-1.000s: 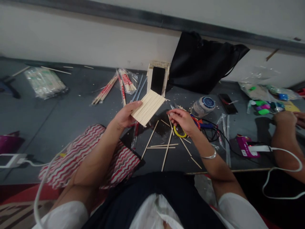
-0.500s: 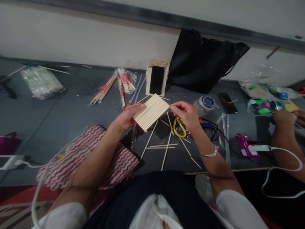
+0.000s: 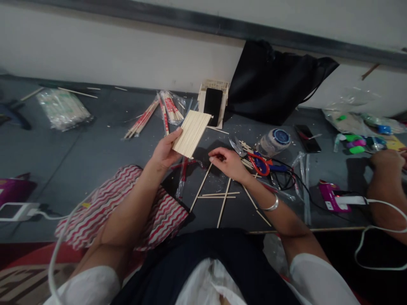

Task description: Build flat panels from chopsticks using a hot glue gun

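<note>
While the left hand [image 3: 168, 149] grips one stick panel [image 3: 192, 133], which extends up and rightward from it at frame centre, the right hand [image 3: 228, 163] curls its fingers at one loose stick's [image 3: 201, 188] upper end, grip indeterminable. Right of centre: one jar [image 3: 274, 142].

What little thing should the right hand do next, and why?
I think the right hand could gently pinch the loose stick and lift it. Its fingertips are right by that stick's far end, and the left hand is holding the stick mat.
</note>
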Demonstrator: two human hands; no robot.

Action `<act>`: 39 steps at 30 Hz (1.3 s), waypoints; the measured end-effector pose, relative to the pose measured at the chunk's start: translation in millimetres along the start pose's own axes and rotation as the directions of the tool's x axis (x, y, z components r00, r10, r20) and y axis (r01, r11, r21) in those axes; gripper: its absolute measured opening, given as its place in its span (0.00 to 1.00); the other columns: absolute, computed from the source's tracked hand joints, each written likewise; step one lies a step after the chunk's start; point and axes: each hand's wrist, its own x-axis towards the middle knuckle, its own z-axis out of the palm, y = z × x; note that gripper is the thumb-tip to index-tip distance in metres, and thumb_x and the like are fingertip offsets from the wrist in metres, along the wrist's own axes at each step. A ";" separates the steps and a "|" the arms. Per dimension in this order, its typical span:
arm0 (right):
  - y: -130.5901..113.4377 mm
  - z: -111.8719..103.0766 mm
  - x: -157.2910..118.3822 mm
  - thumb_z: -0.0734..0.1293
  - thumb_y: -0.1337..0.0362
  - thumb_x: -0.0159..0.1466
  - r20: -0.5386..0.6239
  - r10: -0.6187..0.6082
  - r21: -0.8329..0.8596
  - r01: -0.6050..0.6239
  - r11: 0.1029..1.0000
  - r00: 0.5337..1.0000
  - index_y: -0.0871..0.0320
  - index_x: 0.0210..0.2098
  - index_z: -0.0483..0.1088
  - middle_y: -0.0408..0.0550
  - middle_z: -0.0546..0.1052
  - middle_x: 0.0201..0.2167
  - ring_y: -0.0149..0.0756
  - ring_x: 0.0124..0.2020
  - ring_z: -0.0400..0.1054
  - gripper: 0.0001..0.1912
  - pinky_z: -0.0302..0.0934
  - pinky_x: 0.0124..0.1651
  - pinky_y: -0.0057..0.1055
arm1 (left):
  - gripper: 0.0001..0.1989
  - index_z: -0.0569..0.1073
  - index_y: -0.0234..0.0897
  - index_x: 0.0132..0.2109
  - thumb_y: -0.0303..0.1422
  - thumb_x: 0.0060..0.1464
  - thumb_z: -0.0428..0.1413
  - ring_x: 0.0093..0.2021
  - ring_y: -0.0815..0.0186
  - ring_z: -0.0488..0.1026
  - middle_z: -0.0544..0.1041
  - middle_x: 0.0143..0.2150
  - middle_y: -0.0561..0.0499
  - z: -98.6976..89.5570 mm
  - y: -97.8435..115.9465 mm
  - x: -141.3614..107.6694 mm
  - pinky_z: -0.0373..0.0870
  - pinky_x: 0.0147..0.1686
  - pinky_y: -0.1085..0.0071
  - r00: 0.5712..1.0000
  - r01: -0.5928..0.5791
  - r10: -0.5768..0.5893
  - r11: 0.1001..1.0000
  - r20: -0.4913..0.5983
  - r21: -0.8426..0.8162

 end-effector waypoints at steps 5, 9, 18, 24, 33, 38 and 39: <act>-13.6 17.1 -0.7 0.74 0.53 0.54 0.240 0.079 0.320 -0.156 0.934 0.968 0.56 0.45 0.75 0.42 0.75 0.32 0.30 0.28 0.65 0.21 0.59 0.28 0.27 | 0.14 0.78 0.33 0.46 0.38 0.62 0.55 0.38 0.59 0.82 0.84 0.39 0.45 2.8 -4.9 1.1 0.80 0.36 0.70 0.999 -0.029 0.029 0.999 -0.025 -0.016; -17.8 28.8 5.6 0.76 0.49 0.50 0.226 0.102 0.371 -0.183 0.910 0.969 0.57 0.39 0.75 0.40 0.72 0.28 0.28 0.26 0.61 0.23 0.52 0.24 0.26 | 0.13 0.77 0.33 0.41 0.40 0.60 0.59 0.33 0.61 0.81 0.83 0.34 0.46 6.3 -9.5 1.0 0.78 0.31 0.71 0.996 -0.086 0.084 0.993 -0.023 -0.079; -18.8 25.4 -5.9 0.76 0.46 0.49 0.119 0.166 0.463 -0.203 0.863 0.979 0.57 0.25 0.74 0.37 0.69 0.17 0.24 0.19 0.56 0.20 0.49 0.22 0.26 | 0.10 0.78 0.32 0.37 0.36 0.56 0.62 0.29 0.64 0.79 0.83 0.31 0.48 4.8 -11.9 6.6 0.77 0.29 0.73 0.987 -0.137 0.117 0.973 -0.115 -0.186; -26.4 -27.5 -45.2 0.77 0.47 0.54 -0.067 0.067 0.514 -0.023 0.858 0.996 0.57 0.24 0.75 0.38 0.67 0.14 0.25 0.16 0.54 0.19 0.44 0.20 0.26 | 0.08 0.79 0.32 0.38 0.34 0.55 0.62 0.31 0.63 0.80 0.84 0.34 0.46 4.1 -12.0 9.6 0.79 0.31 0.72 0.983 -0.122 0.091 0.973 -0.159 -0.195; -21.3 -131.7 -156.1 0.74 0.45 0.59 -0.669 -0.166 0.141 0.343 0.929 0.725 0.52 0.14 0.55 0.35 0.41 0.11 0.27 0.13 0.37 0.31 0.33 0.18 0.32 | 0.07 0.78 0.34 0.37 0.34 0.56 0.62 0.27 0.66 0.77 0.81 0.30 0.49 -6.0 -10.6 15.1 0.74 0.23 0.75 0.973 -0.129 0.089 0.975 -0.213 -0.180; 18.7 -169.6 -202.8 0.49 0.38 0.69 -0.691 -0.282 -0.557 -0.241 0.795 0.665 0.47 0.16 0.54 0.42 0.51 0.12 0.39 0.14 0.51 0.31 0.48 0.20 0.39 | 0.06 0.78 0.34 0.37 0.33 0.58 0.60 0.27 0.67 0.76 0.81 0.31 0.49 -5.7 -7.4 16.0 0.73 0.23 0.76 0.969 -0.136 0.097 0.977 -0.226 -0.162; 27.0 -171.4 -205.8 0.48 0.39 0.70 -0.643 -0.245 -0.629 -0.318 0.709 0.726 0.46 0.18 0.60 0.45 0.58 0.13 0.42 0.16 0.58 0.31 0.54 0.22 0.42 | 0.06 0.77 0.34 0.37 0.33 0.58 0.60 0.27 0.67 0.76 0.81 0.31 0.49 -4.3 -7.2 15.3 0.73 0.24 0.76 0.970 -0.130 0.094 0.980 -0.223 -0.153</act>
